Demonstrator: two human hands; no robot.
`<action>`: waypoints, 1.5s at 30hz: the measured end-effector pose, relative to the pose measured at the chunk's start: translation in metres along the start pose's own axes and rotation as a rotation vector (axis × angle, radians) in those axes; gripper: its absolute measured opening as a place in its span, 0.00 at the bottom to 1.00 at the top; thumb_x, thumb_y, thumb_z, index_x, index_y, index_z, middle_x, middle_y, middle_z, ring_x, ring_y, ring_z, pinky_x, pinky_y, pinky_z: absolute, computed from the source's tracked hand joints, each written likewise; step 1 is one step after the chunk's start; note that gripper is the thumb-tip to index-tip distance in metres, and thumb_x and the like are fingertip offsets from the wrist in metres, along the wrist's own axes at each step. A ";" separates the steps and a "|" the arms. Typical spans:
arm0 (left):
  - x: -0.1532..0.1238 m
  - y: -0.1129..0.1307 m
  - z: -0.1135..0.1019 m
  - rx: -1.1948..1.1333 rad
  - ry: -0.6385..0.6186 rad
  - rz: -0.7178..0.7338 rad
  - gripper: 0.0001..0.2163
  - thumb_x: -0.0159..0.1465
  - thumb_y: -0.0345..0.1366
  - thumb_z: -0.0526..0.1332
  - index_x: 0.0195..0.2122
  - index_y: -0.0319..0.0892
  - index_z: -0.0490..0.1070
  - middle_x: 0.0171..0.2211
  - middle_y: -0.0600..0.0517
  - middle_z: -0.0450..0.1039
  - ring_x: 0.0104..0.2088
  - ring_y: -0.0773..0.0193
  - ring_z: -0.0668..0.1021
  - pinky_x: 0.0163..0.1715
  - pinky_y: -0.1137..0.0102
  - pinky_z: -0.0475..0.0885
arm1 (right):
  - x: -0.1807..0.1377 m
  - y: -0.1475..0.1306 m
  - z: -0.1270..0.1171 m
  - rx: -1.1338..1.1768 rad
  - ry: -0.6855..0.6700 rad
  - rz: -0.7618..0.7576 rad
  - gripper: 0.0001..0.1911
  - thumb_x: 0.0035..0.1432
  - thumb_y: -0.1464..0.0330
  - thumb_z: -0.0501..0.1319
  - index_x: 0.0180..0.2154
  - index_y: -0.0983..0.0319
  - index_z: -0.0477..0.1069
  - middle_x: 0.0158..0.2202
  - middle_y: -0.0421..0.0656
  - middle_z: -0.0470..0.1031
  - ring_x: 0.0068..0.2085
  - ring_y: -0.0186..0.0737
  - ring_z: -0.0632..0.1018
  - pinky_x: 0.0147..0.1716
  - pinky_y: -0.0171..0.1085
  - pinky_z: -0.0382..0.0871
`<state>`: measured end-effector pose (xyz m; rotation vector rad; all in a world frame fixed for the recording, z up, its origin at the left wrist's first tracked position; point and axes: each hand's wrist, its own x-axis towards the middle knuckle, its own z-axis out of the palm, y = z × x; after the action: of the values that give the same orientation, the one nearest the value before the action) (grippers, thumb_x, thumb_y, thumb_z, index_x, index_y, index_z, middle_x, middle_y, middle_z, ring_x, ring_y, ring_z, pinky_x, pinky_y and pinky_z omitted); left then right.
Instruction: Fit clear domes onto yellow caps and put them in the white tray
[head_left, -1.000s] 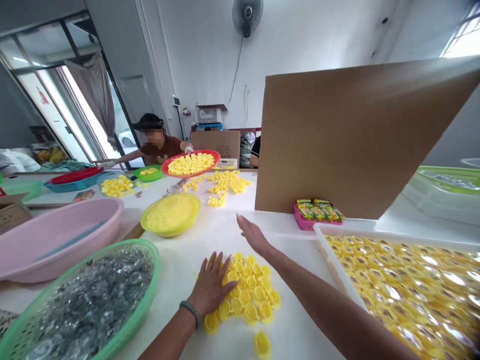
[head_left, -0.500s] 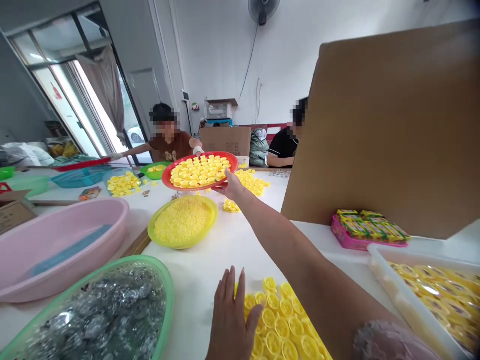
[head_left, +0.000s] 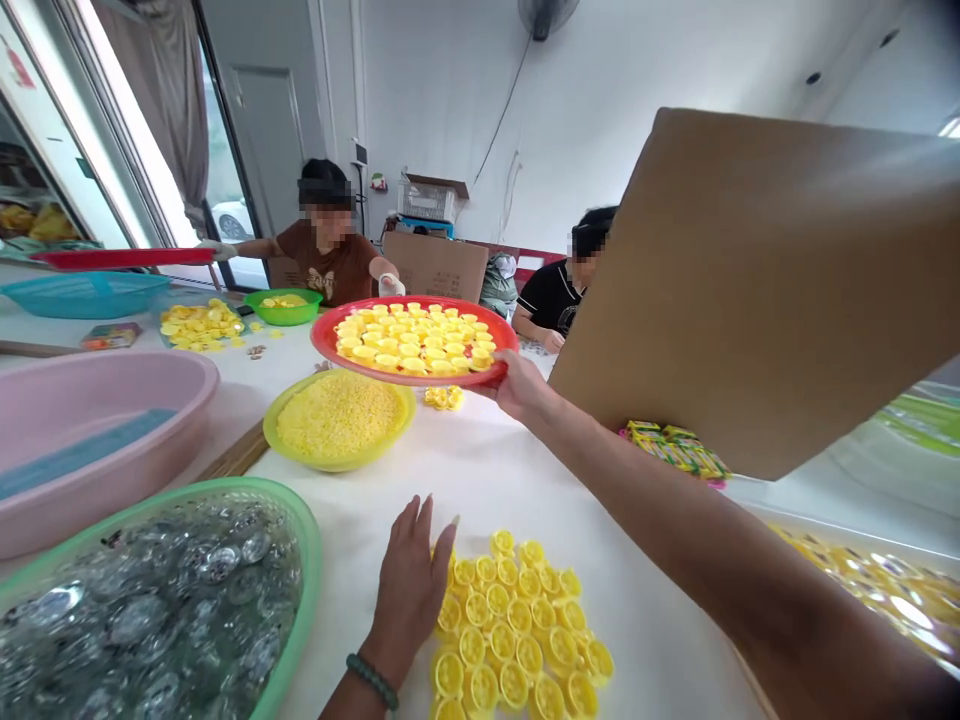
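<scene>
My right hand (head_left: 523, 384) grips the near right rim of a round red tray (head_left: 324, 345), thumb on top. The tray is held above the table and carries many small yellow cups (head_left: 409, 338). A co-worker's gloved hand (head_left: 391, 286) is at its far rim; whether it touches cannot be made out. My left hand (head_left: 411, 580), with a dark beaded bracelet on the wrist, lies open with fingers stretched out. It is at the left edge of a cluster of yellow cups (head_left: 517, 630) standing on the white table (head_left: 360, 520).
A yellow bowl of granules (head_left: 341, 415), a green basin of clear plastic pieces (head_left: 165, 600) and a pink tub (head_left: 172, 380) stand left. A cardboard sheet (head_left: 757, 290) rises right, near small boxes (head_left: 675, 448). The co-worker's other hand holds another red tray (head_left: 124, 259).
The view has shifted. The cup-laden red tray has come towards me and right, in my right hand. My left hand has moved left along the cluster, uncovering more cups.
</scene>
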<state>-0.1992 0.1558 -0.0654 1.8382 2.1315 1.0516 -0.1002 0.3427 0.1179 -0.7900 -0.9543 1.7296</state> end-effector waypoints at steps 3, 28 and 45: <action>-0.004 -0.003 -0.008 -0.010 0.014 0.005 0.21 0.66 0.43 0.46 0.55 0.37 0.61 0.55 0.40 0.64 0.57 0.54 0.64 0.56 0.54 0.63 | -0.051 -0.004 -0.035 -0.069 0.062 0.039 0.11 0.56 0.75 0.52 0.42 0.67 0.64 0.32 0.47 0.75 0.33 0.41 0.78 0.34 0.46 0.76; -0.036 0.006 -0.003 0.163 -0.370 0.220 0.23 0.65 0.47 0.44 0.60 0.46 0.56 0.61 0.46 0.55 0.61 0.52 0.57 0.58 0.53 0.57 | -0.132 0.087 -0.155 0.017 0.190 0.199 0.13 0.55 0.71 0.55 0.43 0.69 0.67 0.37 0.52 0.77 0.37 0.46 0.79 0.36 0.45 0.75; -0.037 -0.003 0.003 0.217 -0.301 0.380 0.23 0.65 0.43 0.50 0.60 0.44 0.56 0.62 0.45 0.54 0.62 0.52 0.56 0.56 0.50 0.61 | -0.071 0.110 -0.186 -0.054 0.252 0.240 0.13 0.60 0.70 0.51 0.45 0.66 0.65 0.35 0.50 0.77 0.36 0.45 0.78 0.34 0.48 0.76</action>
<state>-0.1911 0.1233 -0.0821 2.3930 1.8245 0.5602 0.0311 0.2966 -0.0622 -1.1673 -0.7609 1.7596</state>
